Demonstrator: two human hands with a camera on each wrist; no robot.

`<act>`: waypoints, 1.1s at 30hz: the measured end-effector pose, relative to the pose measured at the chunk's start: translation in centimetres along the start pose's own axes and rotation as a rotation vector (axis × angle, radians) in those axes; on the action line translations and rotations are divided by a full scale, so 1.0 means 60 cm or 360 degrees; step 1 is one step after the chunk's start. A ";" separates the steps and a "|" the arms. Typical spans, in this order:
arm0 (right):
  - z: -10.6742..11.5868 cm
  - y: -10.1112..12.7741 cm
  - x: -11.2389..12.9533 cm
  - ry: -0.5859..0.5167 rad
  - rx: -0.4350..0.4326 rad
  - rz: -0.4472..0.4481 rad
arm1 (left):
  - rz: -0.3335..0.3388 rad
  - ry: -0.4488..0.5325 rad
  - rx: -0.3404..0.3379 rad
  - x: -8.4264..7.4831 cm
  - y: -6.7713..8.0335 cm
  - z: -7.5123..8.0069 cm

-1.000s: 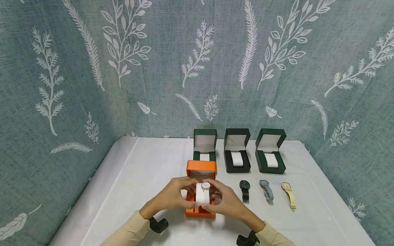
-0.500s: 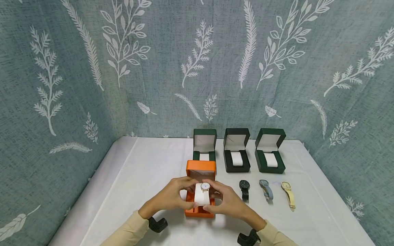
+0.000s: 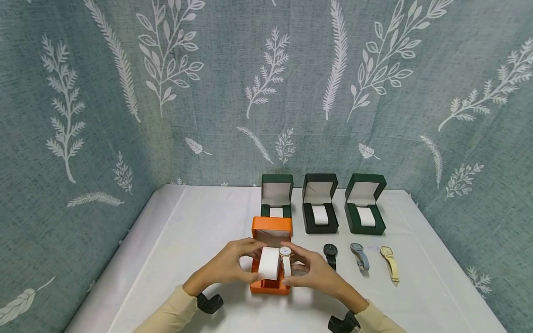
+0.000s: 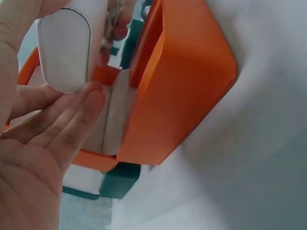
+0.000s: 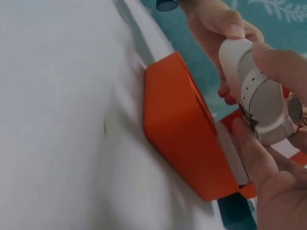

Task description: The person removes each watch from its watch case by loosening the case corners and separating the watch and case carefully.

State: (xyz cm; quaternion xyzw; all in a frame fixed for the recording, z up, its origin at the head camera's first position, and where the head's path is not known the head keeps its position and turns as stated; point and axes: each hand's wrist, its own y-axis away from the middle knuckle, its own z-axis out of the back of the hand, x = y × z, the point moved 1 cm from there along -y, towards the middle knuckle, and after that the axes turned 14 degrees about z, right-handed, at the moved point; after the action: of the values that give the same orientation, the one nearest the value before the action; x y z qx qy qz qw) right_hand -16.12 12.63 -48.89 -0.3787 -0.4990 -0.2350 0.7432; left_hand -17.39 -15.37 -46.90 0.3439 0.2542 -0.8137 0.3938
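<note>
In the head view my left hand [image 3: 226, 269] grips a white watch cushion [image 3: 269, 263] between thumb and fingers. Its flat rounded end [image 4: 64, 52] faces the left wrist camera. My right hand [image 3: 314, 275] holds a wristwatch [image 3: 285, 261] with a white strap and a round gold-rimmed dial, beside the cushion's right end. From the right wrist the strap shows as a closed loop, its buckle [image 5: 248, 114] near the fingertips and the dial [image 5: 294, 108] turned outward. Both hands are over an open orange watch box [image 3: 269, 291], whose lid [image 3: 272, 224] stands up behind them.
Behind the orange box stand open watch boxes: a green one [image 3: 277, 178] partly hidden, a black one [image 3: 320, 179] and another green one [image 3: 365, 179], each with a white cushion. A black watch [image 3: 331, 251], a blue watch [image 3: 360, 257] and a yellow-gold watch [image 3: 390, 262] lie at right.
The watch has come off the cushion toward the right, carried by my right hand. My left hand has shifted slightly left with the cushion, which now shows bare.
</note>
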 end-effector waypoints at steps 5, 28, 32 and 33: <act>0.009 0.013 -0.003 0.0035 -0.0060 -0.0006 | 0.0042 0.0013 0.0012 0.001 0.004 0.002; 0.030 0.039 -0.019 0.0160 -0.0363 -0.0236 | 0.0032 -0.0008 0.0014 0.010 0.012 0.000; 0.030 0.039 -0.021 0.0237 -0.0425 -0.0300 | 0.0056 -0.0020 0.0017 0.010 0.013 0.000; 0.030 0.039 -0.021 0.0249 -0.0434 -0.0307 | 0.0056 -0.0027 0.0015 0.011 0.013 0.000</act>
State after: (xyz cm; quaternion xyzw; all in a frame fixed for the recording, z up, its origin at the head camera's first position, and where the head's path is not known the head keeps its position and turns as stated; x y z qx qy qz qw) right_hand -15.93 15.41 -50.42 -0.4071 -0.4371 -0.3993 0.6955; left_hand -17.05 -16.08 -47.50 0.3433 0.2410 -0.8107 0.4085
